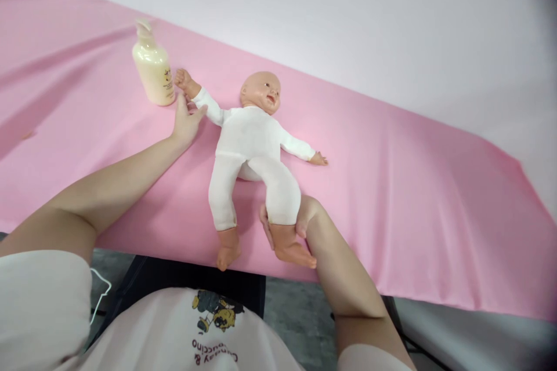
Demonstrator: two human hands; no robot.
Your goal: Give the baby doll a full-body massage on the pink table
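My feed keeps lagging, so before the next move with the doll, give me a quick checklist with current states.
1. Right hand grips the doll's lower leg just above the foot: ok.
2. Left hand is at the doll's outstretched arm, fingers touching the sleeve: ok; not closed around it.
3. Doll lies face up on the pink cloth: ok.
4. Doll fully on the table: not ok, both feet reach the near edge.
5. Lotion bottle upright, just beyond the doll's hand: ok, but close to the left hand.
6. Whether the bottle's pump is locked: cannot tell.
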